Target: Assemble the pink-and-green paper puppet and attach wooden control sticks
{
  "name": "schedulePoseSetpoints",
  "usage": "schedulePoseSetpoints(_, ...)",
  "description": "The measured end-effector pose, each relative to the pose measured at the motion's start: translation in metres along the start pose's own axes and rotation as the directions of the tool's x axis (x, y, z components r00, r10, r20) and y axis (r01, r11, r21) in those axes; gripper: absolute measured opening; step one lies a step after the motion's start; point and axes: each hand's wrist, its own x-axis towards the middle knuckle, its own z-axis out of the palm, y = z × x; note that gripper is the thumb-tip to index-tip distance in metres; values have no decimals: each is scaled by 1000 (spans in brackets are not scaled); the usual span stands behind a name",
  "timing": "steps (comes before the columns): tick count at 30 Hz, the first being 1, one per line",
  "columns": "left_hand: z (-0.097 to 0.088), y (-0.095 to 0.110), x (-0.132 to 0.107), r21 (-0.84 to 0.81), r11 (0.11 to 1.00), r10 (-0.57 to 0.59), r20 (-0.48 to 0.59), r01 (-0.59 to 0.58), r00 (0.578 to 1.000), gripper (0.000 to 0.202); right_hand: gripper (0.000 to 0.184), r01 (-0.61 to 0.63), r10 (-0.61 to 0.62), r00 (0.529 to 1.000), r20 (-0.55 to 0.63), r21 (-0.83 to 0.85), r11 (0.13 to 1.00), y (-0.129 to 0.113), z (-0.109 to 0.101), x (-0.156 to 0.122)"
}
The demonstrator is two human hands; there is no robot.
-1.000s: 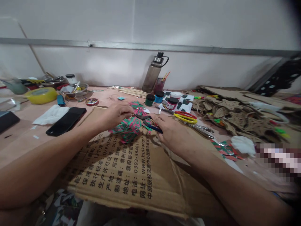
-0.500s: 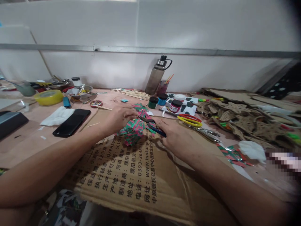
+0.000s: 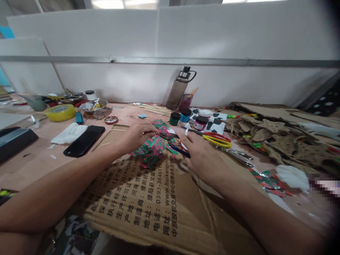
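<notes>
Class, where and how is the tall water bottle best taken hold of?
Grip the water bottle's upper body, just below its metal collar, coming from the left: the cup crowds its lower right and the carry loop juts right. The straight body should suit a wrapped hand.

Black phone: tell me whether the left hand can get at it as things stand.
Probably yes: nothing covers the phone and thin sticks between lie flat, though the left hand is at the patterned piece.
</notes>
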Motion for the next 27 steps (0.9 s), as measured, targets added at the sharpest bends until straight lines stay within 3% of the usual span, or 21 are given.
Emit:
schedulePoseSetpoints(9, -6, 1, 0, -43, 998, -54, -1, 54, 999, 20, 59, -82, 81, 996, 33, 22, 996, -1, -2, 0)
schedulePoseSetpoints(20, -1, 1, -3, -83, 995, -47, 10, 48, 999, 19, 67, 3, -3, 999, -51, -8, 1000, -5, -2, -1)
schedulePoseSetpoints(27, -1, 1, -3, -123, 991, -58, -1, 57, 998, 19, 66, -12, 12, 1000, -19, -26, 1000, -4, -2, -1)
